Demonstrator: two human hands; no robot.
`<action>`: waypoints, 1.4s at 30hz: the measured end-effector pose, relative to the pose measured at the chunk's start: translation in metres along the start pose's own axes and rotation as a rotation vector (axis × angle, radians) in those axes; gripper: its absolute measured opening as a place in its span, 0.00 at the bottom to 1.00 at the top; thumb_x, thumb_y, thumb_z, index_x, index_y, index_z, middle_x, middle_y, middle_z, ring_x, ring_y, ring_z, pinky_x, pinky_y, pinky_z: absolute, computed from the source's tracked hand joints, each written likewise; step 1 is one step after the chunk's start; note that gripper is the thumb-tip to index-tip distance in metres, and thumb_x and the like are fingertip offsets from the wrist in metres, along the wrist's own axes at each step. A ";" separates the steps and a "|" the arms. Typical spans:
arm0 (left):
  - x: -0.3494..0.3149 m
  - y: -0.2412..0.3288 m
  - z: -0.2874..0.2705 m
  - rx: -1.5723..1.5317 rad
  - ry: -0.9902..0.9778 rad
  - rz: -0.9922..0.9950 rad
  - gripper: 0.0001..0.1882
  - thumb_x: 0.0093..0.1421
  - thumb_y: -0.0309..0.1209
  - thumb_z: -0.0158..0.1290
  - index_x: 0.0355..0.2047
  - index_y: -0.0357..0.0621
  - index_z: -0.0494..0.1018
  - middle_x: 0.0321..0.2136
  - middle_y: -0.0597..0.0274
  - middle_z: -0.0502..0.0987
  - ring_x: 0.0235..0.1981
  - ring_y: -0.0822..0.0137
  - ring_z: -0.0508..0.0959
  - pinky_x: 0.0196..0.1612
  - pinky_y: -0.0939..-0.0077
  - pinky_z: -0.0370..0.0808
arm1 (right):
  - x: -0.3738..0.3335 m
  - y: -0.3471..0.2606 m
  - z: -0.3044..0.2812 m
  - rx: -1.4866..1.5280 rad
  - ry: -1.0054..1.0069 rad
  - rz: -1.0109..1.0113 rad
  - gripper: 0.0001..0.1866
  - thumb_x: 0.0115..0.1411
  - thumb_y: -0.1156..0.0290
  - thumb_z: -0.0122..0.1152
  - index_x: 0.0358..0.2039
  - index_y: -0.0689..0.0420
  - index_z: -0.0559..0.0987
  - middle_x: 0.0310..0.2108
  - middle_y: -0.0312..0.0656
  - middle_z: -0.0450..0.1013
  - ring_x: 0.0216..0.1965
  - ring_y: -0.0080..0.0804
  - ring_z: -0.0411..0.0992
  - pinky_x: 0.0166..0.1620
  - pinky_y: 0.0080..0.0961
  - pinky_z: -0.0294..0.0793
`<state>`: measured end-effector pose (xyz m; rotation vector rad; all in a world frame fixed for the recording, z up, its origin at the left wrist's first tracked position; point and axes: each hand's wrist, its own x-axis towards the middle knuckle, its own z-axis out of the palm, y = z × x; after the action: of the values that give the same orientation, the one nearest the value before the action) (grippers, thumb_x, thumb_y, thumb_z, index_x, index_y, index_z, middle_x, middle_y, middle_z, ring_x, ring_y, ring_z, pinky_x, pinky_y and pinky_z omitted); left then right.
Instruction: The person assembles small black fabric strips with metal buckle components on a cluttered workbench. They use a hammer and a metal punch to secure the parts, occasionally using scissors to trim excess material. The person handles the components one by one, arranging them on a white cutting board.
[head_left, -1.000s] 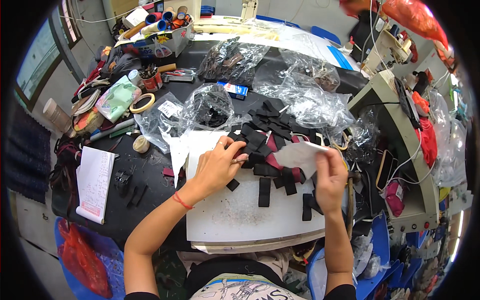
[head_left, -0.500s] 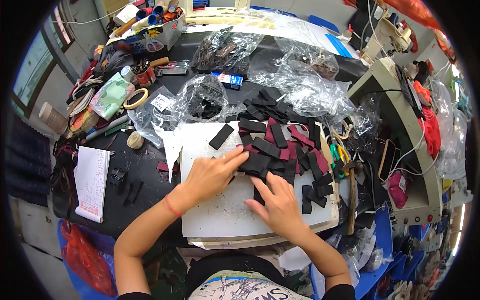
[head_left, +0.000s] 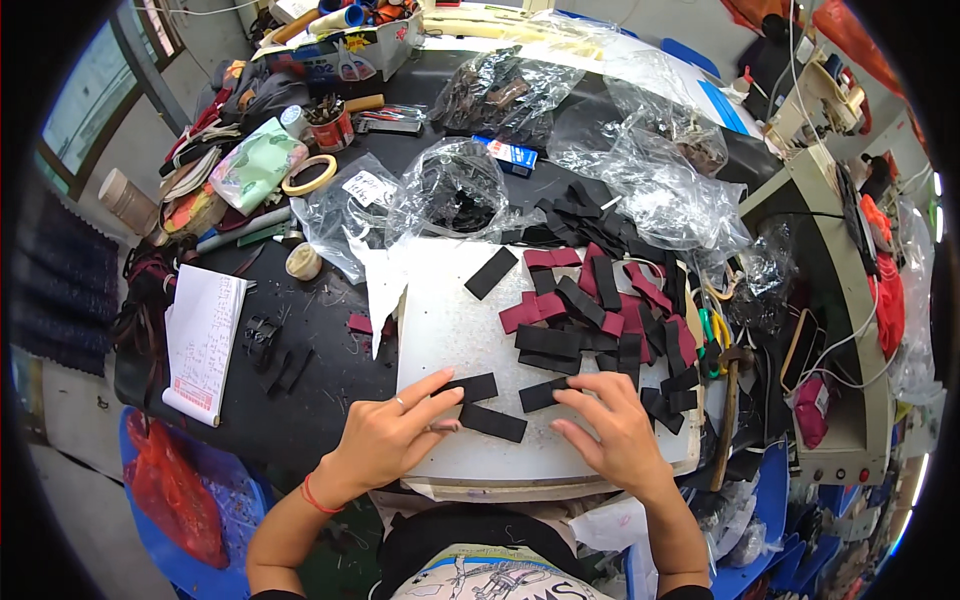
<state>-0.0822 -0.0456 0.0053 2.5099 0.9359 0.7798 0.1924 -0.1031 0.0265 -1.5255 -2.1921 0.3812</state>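
Observation:
My left hand [head_left: 385,435] is over the white board [head_left: 430,340], fingers apart, its fingertips at the end of a black fabric strip [head_left: 478,387]. A second black strip [head_left: 493,423] lies just below that one. My right hand [head_left: 615,430] has its fingertips on the right end of another black strip [head_left: 538,396]; its thumb stands apart from the fingers. Beyond both hands is a loose pile of black strips and maroon strips [head_left: 530,311]. One black strip [head_left: 491,273] lies alone near the board's far edge.
A hammer [head_left: 728,420] and green-and-yellow-handled scissors [head_left: 716,335] lie right of the board. Clear plastic bags [head_left: 650,195] and more black strips lie behind it. At left are a notepad [head_left: 203,340], a small round jar [head_left: 303,262] and a tape roll [head_left: 309,175]. A beige machine [head_left: 835,260] stands at right.
Both hands have drawn back from the pile toward the board's near side and moved apart. Three black strips now lie spread near them, and more maroon shows in the pile. The view has shifted.

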 end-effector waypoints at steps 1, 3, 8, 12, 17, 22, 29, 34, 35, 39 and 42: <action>-0.002 0.000 0.003 -0.012 0.021 0.005 0.19 0.50 0.34 0.62 0.43 0.49 0.77 0.49 0.61 0.76 0.21 0.68 0.80 0.22 0.79 0.74 | 0.003 -0.002 0.002 0.017 0.034 -0.068 0.19 0.51 0.70 0.66 0.44 0.56 0.77 0.48 0.42 0.71 0.49 0.42 0.66 0.49 0.36 0.66; -0.004 0.001 0.008 -0.038 0.063 0.017 0.19 0.49 0.32 0.62 0.43 0.49 0.77 0.48 0.62 0.77 0.21 0.69 0.80 0.22 0.80 0.74 | 0.006 -0.004 0.014 -0.056 0.046 -0.101 0.20 0.50 0.69 0.66 0.46 0.55 0.77 0.48 0.39 0.71 0.49 0.40 0.67 0.50 0.37 0.65; -0.002 0.026 0.021 0.053 -0.018 0.109 0.15 0.50 0.30 0.60 0.39 0.43 0.76 0.41 0.63 0.79 0.16 0.70 0.76 0.20 0.77 0.72 | -0.001 -0.008 0.021 -0.052 0.064 -0.128 0.19 0.50 0.68 0.67 0.44 0.54 0.78 0.46 0.35 0.73 0.47 0.36 0.68 0.48 0.35 0.63; -0.013 0.031 0.011 0.035 0.037 -0.038 0.14 0.49 0.28 0.60 0.38 0.42 0.76 0.37 0.63 0.79 0.19 0.66 0.77 0.22 0.75 0.73 | -0.007 0.000 0.003 -0.085 0.247 -0.078 0.20 0.47 0.71 0.68 0.43 0.55 0.78 0.42 0.38 0.75 0.43 0.38 0.70 0.48 0.35 0.63; -0.026 0.037 -0.020 0.059 0.127 -0.405 0.10 0.57 0.23 0.52 0.40 0.38 0.75 0.37 0.50 0.73 0.32 0.54 0.76 0.34 0.70 0.73 | -0.076 0.095 -0.064 -0.276 0.740 0.711 0.14 0.58 0.67 0.60 0.44 0.59 0.78 0.42 0.47 0.74 0.43 0.41 0.72 0.47 0.31 0.69; -0.020 0.046 -0.012 -0.378 0.384 -0.498 0.12 0.59 0.15 0.46 0.42 0.33 0.72 0.36 0.51 0.73 0.35 0.60 0.77 0.39 0.72 0.73 | -0.158 0.178 -0.046 -0.229 0.548 1.073 0.22 0.60 0.56 0.58 0.43 0.65 0.76 0.32 0.48 0.77 0.35 0.38 0.76 0.42 0.32 0.72; -0.003 0.052 0.035 -1.124 0.320 -0.649 0.07 0.65 0.21 0.44 0.43 0.34 0.64 0.38 0.55 0.75 0.43 0.67 0.78 0.47 0.74 0.77 | -0.158 0.185 -0.047 -0.221 0.671 0.988 0.21 0.62 0.55 0.57 0.37 0.66 0.77 0.25 0.42 0.73 0.26 0.30 0.71 0.33 0.28 0.70; -0.006 0.050 0.041 -1.055 0.302 -0.614 0.06 0.66 0.22 0.44 0.43 0.34 0.64 0.37 0.55 0.75 0.43 0.65 0.78 0.46 0.72 0.78 | -0.135 0.127 -0.089 0.295 0.939 0.969 0.17 0.64 0.56 0.55 0.32 0.59 0.75 0.19 0.29 0.64 0.16 0.14 0.61 0.18 0.12 0.59; -0.006 0.050 0.039 -1.031 0.287 -0.617 0.06 0.66 0.22 0.44 0.42 0.34 0.64 0.37 0.55 0.75 0.43 0.65 0.78 0.46 0.73 0.78 | -0.126 0.109 -0.094 0.361 0.952 0.896 0.16 0.65 0.57 0.55 0.32 0.59 0.75 0.19 0.29 0.64 0.16 0.14 0.61 0.18 0.12 0.59; -0.005 0.050 0.038 -0.958 0.244 -0.594 0.05 0.65 0.22 0.46 0.41 0.34 0.67 0.36 0.56 0.77 0.42 0.67 0.79 0.45 0.75 0.77 | -0.097 0.039 -0.092 0.222 0.630 0.751 0.11 0.65 0.65 0.53 0.32 0.60 0.75 0.17 0.30 0.64 0.17 0.14 0.64 0.19 0.13 0.63; -0.007 0.048 0.039 -0.837 0.229 -0.550 0.05 0.64 0.22 0.47 0.40 0.35 0.68 0.33 0.58 0.78 0.40 0.69 0.79 0.43 0.77 0.77 | -0.075 0.007 -0.066 0.101 0.287 0.635 0.07 0.60 0.71 0.59 0.32 0.62 0.75 0.17 0.40 0.68 0.17 0.25 0.68 0.23 0.23 0.67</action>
<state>-0.0395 -0.0896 -0.0051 1.3872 1.0205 1.0035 0.2534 -0.1721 0.0659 -2.0481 -1.4175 0.4229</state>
